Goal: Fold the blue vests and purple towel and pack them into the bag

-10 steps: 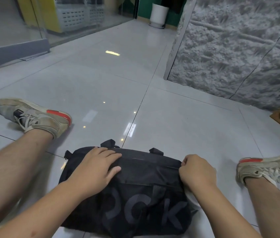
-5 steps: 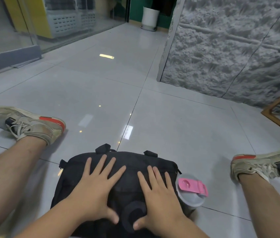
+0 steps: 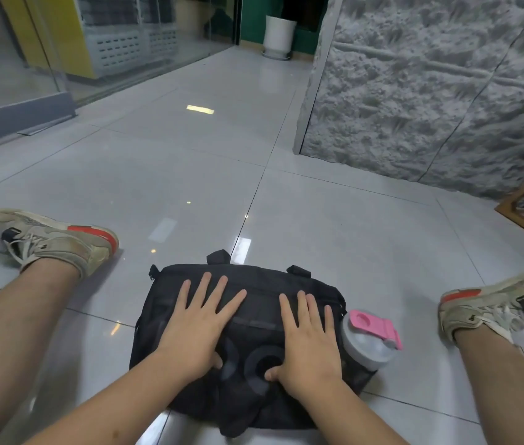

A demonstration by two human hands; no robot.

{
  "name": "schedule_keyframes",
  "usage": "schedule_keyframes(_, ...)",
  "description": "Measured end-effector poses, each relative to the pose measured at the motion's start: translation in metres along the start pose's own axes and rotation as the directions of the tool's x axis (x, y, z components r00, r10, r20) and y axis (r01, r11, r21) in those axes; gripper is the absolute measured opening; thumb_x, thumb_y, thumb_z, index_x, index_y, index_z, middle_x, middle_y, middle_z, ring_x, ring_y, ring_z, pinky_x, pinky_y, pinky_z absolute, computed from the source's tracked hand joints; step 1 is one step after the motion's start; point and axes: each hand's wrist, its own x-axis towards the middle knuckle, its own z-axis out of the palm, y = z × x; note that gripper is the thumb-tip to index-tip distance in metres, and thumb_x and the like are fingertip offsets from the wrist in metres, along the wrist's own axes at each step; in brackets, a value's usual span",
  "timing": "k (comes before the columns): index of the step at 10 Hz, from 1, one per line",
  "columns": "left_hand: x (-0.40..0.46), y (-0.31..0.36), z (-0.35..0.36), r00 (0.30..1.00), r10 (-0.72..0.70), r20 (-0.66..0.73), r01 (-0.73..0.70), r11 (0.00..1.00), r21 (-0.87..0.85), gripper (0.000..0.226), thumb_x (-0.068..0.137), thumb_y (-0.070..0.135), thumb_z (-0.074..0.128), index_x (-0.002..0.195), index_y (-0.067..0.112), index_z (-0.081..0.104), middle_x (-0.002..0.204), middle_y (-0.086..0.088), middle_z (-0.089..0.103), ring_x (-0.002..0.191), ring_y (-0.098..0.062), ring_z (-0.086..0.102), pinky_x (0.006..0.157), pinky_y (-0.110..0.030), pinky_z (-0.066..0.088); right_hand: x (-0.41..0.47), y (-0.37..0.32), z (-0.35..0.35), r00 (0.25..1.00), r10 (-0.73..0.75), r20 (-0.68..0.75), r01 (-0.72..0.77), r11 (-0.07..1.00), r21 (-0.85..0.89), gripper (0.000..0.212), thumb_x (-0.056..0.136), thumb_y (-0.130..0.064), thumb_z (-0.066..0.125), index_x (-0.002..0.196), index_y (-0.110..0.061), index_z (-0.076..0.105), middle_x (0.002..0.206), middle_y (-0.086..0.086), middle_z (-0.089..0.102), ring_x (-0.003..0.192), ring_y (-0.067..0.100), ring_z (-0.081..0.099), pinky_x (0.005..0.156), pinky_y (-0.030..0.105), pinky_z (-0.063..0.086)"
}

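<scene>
On a glossy grey tiled floor [image 3: 334,226], left hand [image 3: 196,329] and right hand [image 3: 307,340] — fingers straight, spread — press the soft, yielding black fabric bag [image 3: 260,285], likely best gripped by its top loops.

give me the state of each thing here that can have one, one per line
bag: closed, lying flat on the floor, both palms on top
left hand: open, fingers spread, pressing on the bag
right hand: open, fingers straight, pressing on the bag
bottle: in the bag's side pocket, pink lid shut
vests and towel: not visible
</scene>
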Motion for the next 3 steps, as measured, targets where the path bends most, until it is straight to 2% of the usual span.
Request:
schedule_keyframes(1,0.001,0.006,0.001,0.999,-0.040,0.016,0.041,0.998,-0.049,0.125,0.085,0.046,0.077,0.159,0.036,-0.024,0.171,-0.009,-0.023,0.154,-0.040,-0.026,0.125,-0.058,-0.012,0.001,0.001,-0.003,1.000,0.007,0.022,-0.007,1.000,0.009,0.133,0.082,-0.064,0.075,0.162,-0.022,-0.023,0.170,0.015,-0.027,0.157,0.031,-0.027,0.127,0.055,-0.014)
schedule_keyframes(2,-0.004,0.016,-0.011,0.998,-0.054,0.041,0.062,0.974,-0.217,0.108,0.093,0.033,0.071,0.163,0.035,-0.012,0.173,-0.006,-0.011,0.157,-0.039,-0.018,0.128,-0.053,-0.005,-0.006,-0.001,-0.016,0.998,-0.004,0.065,-0.002,0.996,0.090,0.129,0.083,-0.057,0.078,0.164,-0.024,-0.016,0.171,0.014,-0.022,0.158,0.031,-0.023,0.128,0.051,-0.011)
schedule_keyframes(3,-0.013,0.022,-0.022,0.997,-0.078,0.011,0.073,0.873,-0.481,0.073,0.097,0.038,0.066,0.160,0.035,0.030,0.164,0.001,0.037,0.156,-0.031,0.024,0.129,-0.044,0.018,-0.019,-0.001,-0.032,0.991,-0.024,0.132,-0.014,0.960,0.280,0.113,0.087,-0.049,0.078,0.167,-0.027,0.001,0.174,0.011,-0.009,0.161,0.029,-0.010,0.131,0.046,-0.001)
